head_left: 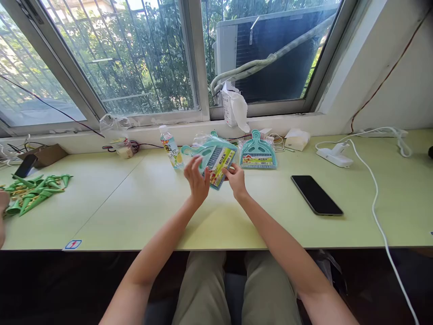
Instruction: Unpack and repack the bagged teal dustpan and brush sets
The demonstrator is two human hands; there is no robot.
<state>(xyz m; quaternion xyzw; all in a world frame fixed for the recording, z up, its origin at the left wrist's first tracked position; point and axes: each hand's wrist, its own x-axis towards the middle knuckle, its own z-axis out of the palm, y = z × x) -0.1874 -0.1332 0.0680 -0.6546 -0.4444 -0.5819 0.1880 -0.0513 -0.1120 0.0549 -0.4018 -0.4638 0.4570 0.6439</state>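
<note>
A teal dustpan-and-brush set [219,163] in clear wrapping, with a yellow printed label, is held tilted above the table between my hands. My left hand [197,178] is at its left side, fingers spread and raised, with the palm and thumb near the label. My right hand [236,180] pinches its lower right edge. Just behind to the right, a second teal set [259,153] with a similar label lies on the table. A drink bottle [171,148] stands to the left of the held set.
A black phone [317,195] lies on the right of the green table [135,225]. Beyond it are a white power strip [334,155] and cable. Green cone-shaped pieces [37,192] lie far left beside another person's hand [3,203]. A tissue pack [233,106] stands by the window.
</note>
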